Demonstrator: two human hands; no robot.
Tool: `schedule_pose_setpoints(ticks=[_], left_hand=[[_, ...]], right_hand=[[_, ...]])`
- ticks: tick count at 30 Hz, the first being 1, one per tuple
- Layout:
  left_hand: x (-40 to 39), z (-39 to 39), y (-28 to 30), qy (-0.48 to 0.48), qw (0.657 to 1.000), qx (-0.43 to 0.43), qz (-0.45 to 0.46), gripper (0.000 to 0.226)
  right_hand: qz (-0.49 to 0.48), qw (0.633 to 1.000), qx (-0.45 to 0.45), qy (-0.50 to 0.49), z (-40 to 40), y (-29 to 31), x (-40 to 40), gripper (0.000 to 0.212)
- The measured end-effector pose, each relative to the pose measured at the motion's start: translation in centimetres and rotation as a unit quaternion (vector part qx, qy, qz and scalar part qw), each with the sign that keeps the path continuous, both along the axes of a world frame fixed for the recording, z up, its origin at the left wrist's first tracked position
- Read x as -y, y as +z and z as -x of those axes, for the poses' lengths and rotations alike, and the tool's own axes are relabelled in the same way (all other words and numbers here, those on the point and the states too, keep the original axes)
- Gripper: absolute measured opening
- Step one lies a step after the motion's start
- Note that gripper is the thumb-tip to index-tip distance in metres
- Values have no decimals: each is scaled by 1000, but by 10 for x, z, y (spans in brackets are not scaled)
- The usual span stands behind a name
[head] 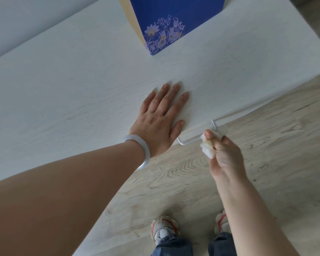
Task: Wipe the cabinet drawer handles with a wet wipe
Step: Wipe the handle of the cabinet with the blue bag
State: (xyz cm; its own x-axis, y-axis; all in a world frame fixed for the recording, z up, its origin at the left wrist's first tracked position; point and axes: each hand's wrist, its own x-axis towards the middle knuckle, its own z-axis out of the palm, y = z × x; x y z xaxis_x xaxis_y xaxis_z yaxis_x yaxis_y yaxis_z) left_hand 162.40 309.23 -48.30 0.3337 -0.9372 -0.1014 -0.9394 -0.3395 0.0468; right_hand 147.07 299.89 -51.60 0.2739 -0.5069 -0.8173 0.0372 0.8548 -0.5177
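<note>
While the left hand (160, 119) lies flat near the cabinet top's (63, 89) front edge, the right hand's (224, 154) grip pinches the wet wipe (207, 149) around the drawer handle (189, 142).

Soft even daylight, bright, no glare. Faint shadow under left hand (160, 117) on cabinet top (63, 89). Wide-angle bowing at edges. Slight softness overall; near forearm (54, 200) blurry.

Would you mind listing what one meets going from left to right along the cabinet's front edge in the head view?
Bracelet → left hand flat on the cabinet top → white handle → wet wipe → right hand.
</note>
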Motion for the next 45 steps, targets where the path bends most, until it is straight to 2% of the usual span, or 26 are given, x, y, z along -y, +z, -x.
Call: schedule_pose_setpoints(ticks=[5, 10, 12, 16, 22, 27, 31, 37, 41, 45], left_hand=[[0, 0, 0, 3, 1000, -3, 5, 61], [1, 0, 1, 2, 1000, 0, -1, 61], [0, 0, 1, 3, 1000, 2, -3, 61], [0, 0, 1, 2, 1000, -1, 2, 61], [0, 0, 1, 1, 1000, -3, -2, 61], [-1, -1, 0, 1, 1000, 1, 2, 62], [0, 0, 1, 1, 1000, 1, 2, 61], [0, 1, 1, 3, 1000, -2, 6, 61], [0, 1, 1, 4, 1000, 0, 1, 61], [0, 1, 2, 4, 1000, 0, 1, 60]], right_hand=[[11, 995, -39, 91, -24, 12, -42, 13], [52, 997, -59, -9, -13, 9, -7, 12], [36, 998, -60, 0, -16, 8, -12, 10], [-47, 996, -18, 80, -28, 15, -44, 9], [0, 999, -45, -18, -6, 8, 14, 8], [-13, 994, -35, 101, -18, 1, -22, 7], [34, 997, -55, 41, -8, -1, 17, 8], [99, 980, -93, 143, -1, 7, 35, 10], [27, 994, -17, 106, 11, 22, 50, 5], [151, 969, -114, 159, 6, 18, 40, 8]])
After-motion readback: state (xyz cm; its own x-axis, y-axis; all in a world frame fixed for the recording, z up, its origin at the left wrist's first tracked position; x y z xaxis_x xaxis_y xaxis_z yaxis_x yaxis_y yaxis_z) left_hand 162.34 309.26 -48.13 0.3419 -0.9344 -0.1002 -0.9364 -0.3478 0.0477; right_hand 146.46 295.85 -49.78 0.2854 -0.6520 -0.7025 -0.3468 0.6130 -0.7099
